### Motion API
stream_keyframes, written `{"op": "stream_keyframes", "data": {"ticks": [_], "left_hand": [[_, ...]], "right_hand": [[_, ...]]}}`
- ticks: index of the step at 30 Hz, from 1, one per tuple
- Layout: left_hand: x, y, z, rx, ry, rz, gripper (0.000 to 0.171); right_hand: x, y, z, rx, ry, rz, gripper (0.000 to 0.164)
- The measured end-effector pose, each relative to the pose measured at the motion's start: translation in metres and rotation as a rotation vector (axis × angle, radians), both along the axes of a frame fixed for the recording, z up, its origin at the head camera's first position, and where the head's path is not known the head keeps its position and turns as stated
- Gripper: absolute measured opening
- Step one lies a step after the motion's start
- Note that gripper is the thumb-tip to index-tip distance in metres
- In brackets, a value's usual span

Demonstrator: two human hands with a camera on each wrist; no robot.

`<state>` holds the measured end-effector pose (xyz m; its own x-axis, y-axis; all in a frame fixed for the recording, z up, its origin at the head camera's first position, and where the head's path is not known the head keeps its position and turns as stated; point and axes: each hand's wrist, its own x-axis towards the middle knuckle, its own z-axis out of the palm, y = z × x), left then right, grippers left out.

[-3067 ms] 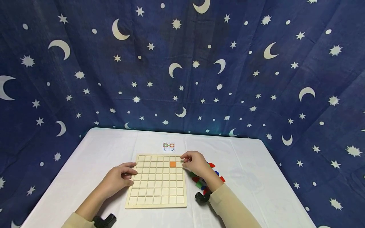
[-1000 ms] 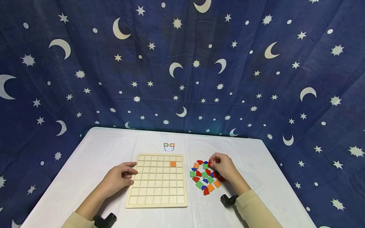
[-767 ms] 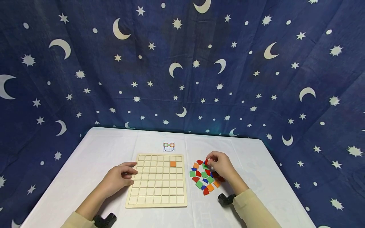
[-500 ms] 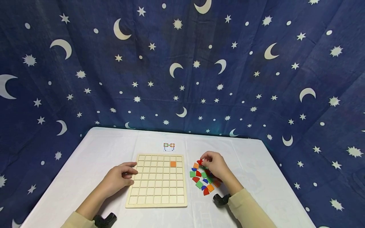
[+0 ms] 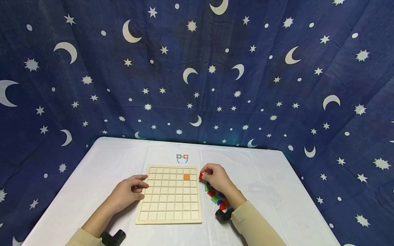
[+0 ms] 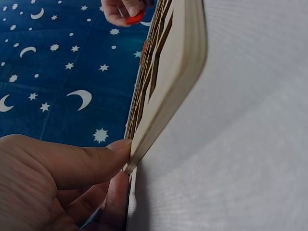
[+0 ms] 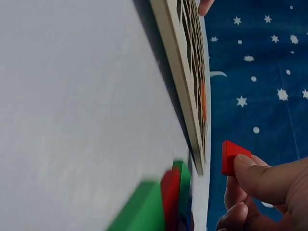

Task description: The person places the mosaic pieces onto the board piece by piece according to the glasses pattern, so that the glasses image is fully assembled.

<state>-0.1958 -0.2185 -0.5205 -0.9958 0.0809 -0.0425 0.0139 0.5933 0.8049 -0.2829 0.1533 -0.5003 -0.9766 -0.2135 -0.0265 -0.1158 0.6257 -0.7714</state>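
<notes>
My right hand [image 5: 216, 177] pinches a red quarter-circle tile [image 7: 230, 158] between thumb and fingers. The tile is just off the right edge of a pale wooden grid board [image 5: 163, 197], near its upper right corner. At the board's left edge, my left hand [image 5: 125, 194] grips the rim, with the thumb [image 6: 91, 163] on top and a finger below. One orange square tile [image 5: 186, 176] lies in a cell of the second row, toward the right. The other cells that show are bare wood.
Loose tiles lie right of the board, partly hidden under my right forearm; a green square [image 5: 215, 199] and a red quarter-circle [image 5: 222, 206] show. A small printed pattern card [image 5: 182, 158] lies beyond the board. A starry curtain [image 5: 197, 85] hangs behind the white table [image 5: 271, 191].
My right hand went from the board's right side to the loose tiles, picked up the red tile, and has come back left with it. The left hand has stayed at the board's edge.
</notes>
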Motion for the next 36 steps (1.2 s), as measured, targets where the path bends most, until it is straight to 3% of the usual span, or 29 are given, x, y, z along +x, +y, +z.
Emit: {"op": "stream_keyframes", "data": {"ticks": [16,36], "left_hand": [[0.000,-0.001,0.001,-0.030,-0.008,0.005,0.035],[-0.001,0.001,0.001,-0.013,-0.001,0.005,0.036]], "right_hand": [[-0.005,-0.034,-0.012,0.039,0.024,0.037,0.017],[-0.007,-0.035,-0.010,0.164,0.057,0.073,0.009]]}}
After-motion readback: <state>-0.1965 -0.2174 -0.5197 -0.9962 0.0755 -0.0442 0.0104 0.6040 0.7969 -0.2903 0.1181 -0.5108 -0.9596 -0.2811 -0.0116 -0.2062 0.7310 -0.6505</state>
